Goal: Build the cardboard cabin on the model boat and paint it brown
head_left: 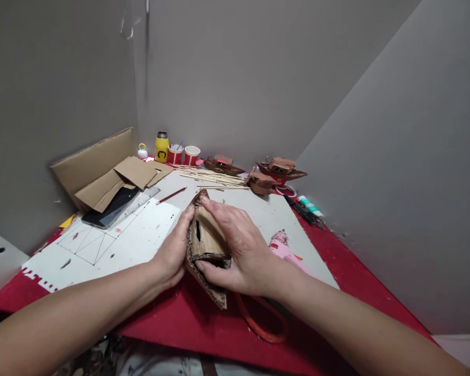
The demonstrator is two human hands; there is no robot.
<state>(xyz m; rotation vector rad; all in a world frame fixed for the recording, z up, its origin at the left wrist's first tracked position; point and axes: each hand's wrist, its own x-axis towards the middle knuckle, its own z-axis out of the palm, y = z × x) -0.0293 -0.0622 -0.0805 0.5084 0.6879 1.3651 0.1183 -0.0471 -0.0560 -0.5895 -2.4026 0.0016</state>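
Observation:
Between my two hands, above the near edge of the table, is a brown cardboard model boat with corrugated edges and a dark slot in its upper face. My left hand is closed along its left side. My right hand grips the other side, thumb at the open near end and fingers over the far part. Close beyond my right hand lies a pink glue gun, partly hidden by it. Below that hand, orange-handled scissors show only in part.
Cardboard pieces and a phone are at the left, over a paper with a drawn figure. Farther back are thin sticks, paper cups, a yellow bottle and finished model boats. A glue stick lies right.

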